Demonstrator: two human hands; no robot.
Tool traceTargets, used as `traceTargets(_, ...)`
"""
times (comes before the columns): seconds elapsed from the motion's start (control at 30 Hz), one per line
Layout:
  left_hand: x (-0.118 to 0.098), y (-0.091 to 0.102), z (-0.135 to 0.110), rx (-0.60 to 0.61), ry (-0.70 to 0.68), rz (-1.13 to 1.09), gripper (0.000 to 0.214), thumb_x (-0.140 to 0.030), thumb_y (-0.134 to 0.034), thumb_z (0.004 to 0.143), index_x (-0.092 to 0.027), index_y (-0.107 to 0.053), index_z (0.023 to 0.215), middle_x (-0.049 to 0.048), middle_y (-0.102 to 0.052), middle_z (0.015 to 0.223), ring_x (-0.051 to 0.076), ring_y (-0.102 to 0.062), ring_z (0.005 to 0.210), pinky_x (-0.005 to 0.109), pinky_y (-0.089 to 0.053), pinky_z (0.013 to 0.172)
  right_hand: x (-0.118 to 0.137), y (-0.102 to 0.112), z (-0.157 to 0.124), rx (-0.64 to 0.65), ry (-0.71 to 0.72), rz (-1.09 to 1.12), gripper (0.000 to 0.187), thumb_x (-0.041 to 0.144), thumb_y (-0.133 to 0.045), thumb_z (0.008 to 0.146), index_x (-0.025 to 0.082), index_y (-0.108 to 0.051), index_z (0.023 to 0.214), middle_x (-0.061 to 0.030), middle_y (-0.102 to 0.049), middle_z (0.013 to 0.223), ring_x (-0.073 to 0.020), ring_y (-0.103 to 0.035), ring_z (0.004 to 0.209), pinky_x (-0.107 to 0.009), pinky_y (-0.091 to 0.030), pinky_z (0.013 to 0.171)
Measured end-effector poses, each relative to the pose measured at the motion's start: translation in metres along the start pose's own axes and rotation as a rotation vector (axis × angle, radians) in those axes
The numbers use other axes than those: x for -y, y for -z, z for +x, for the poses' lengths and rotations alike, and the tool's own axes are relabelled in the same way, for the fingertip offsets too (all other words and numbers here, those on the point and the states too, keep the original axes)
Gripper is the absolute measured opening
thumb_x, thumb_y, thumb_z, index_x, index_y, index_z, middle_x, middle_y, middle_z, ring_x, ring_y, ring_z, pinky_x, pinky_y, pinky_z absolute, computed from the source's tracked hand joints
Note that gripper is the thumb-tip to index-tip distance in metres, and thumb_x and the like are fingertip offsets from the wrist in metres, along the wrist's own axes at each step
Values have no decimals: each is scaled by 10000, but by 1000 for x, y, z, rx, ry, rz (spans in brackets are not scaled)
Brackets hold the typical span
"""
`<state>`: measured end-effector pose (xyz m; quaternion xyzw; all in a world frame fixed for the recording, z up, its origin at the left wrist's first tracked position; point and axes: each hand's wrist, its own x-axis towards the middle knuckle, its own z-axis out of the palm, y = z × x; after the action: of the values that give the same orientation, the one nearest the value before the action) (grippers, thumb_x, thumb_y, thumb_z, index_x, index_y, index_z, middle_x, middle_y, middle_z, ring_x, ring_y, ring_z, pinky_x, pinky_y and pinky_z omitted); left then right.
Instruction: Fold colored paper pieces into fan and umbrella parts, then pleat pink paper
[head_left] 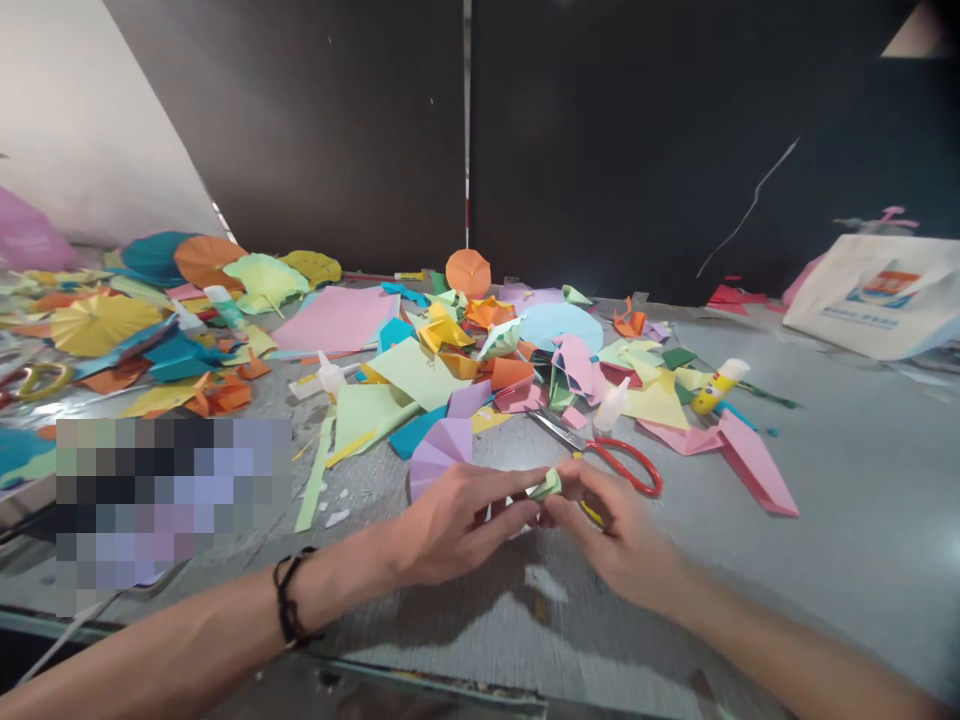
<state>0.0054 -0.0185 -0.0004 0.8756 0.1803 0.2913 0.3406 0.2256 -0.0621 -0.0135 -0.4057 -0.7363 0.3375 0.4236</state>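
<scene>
Between both hands is a small folded piece of pale green paper [549,484], held just above the table near its front. My left hand [457,520], with a dark bracelet at the wrist, pinches its left side between thumb and fingers. From the right, my right hand [611,515] grips the same piece with thumb and index finger. Right behind my right hand lie scissors with red handles [637,468], blades pointing away to the left. A purple pleated paper fan [439,455] lies just beyond my left hand.
Coloured paper scraps and folded shapes cover the table's back half. A yellow glue stick [718,387] and a white glue bottle [611,405] stand among them. A white printed bag [877,295] is far right; a blurred-out device [172,510] lies left. A dark wall [600,140] rises behind.
</scene>
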Motion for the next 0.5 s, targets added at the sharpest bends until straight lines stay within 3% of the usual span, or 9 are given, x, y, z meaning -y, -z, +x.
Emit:
traceTargets(0.2, -3, 1, 2, 59, 216, -268, 346, -389, -540, 1055, -149, -726, 1220, 66, -771, 930, 79, -584, 544, 179, -510, 542, -1, 0, -7, 9, 29, -14, 234, 390, -498, 1088, 217, -602, 971, -25, -635, 844, -179, -627, 760, -289, -500, 687)
traceTargets(0.5, -2, 0, 0, 13, 264, -387, 405, -403, -570, 1042, -186, -692, 1361, 78, -774, 964, 92, -602, 586, 179, -545, 544, 5, -1, -9, 50, -58, 133, 294, 466, -476, 1098, 225, -589, 973, -36, -665, 862, -186, -659, 782, -290, -544, 697)
